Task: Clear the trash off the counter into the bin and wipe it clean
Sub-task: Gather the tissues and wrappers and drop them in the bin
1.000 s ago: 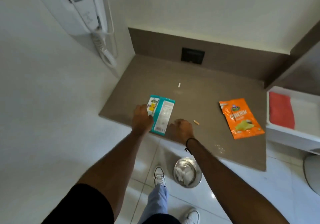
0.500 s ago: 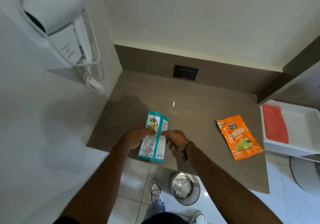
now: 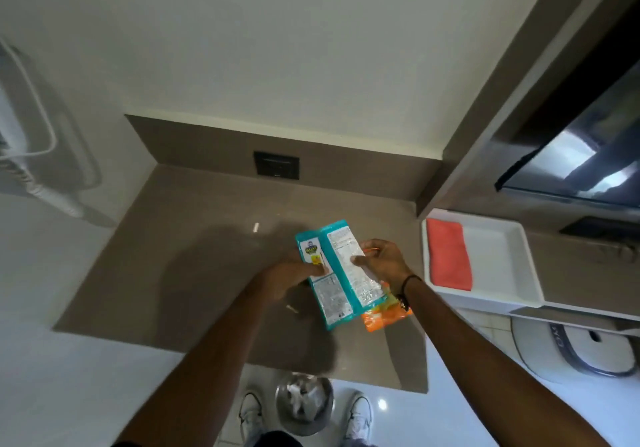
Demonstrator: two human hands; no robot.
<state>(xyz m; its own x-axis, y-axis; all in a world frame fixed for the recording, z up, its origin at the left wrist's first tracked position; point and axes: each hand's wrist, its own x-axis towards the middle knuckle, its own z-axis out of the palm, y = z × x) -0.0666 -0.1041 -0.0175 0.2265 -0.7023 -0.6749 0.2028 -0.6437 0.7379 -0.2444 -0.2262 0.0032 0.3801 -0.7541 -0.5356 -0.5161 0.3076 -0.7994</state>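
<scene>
A teal snack wrapper (image 3: 341,273) is held above the brown counter (image 3: 190,273), pinched between both hands. My left hand (image 3: 294,277) grips its left edge and my right hand (image 3: 381,259) has its thumb on the right edge. An orange snack packet (image 3: 384,318) lies mostly hidden under the wrapper and my right wrist; whether my right fingers touch it is unclear. A small white scrap (image 3: 256,228) and a tan scrap (image 3: 291,309) lie on the counter. The steel bin (image 3: 278,401) stands on the floor between my shoes, with white trash inside.
A red cloth (image 3: 448,256) lies in a white tray (image 3: 502,256) to the right of the counter. A dark socket (image 3: 276,165) sits on the back wall. A wall hair dryer (image 3: 20,135) hangs at the left. A white round fixture (image 3: 571,346) is at the lower right.
Both hands picked the teal wrapper up from the counter's front edge and carried it right, over the orange packet. My view has shifted as well.
</scene>
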